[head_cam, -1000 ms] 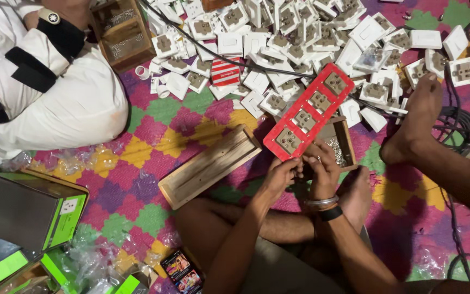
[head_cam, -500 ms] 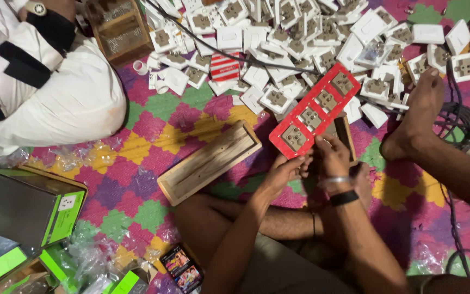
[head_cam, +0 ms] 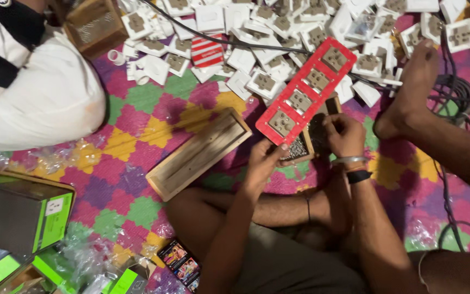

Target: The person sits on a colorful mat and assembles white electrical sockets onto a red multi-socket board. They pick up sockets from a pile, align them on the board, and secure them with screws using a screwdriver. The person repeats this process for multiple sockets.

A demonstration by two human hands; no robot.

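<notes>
The left hand grips the lower end of a red four-socket panel, which slants up and away from it. Just right, the right hand is closed, fingers pinched over a small wooden box of screws beneath the panel.

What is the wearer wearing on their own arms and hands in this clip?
Both forearms are bare, with no sleeves or gloves. The right hand has a thin metal bangle at the wrist and a black band just behind it. The left hand wears nothing visible.
</notes>
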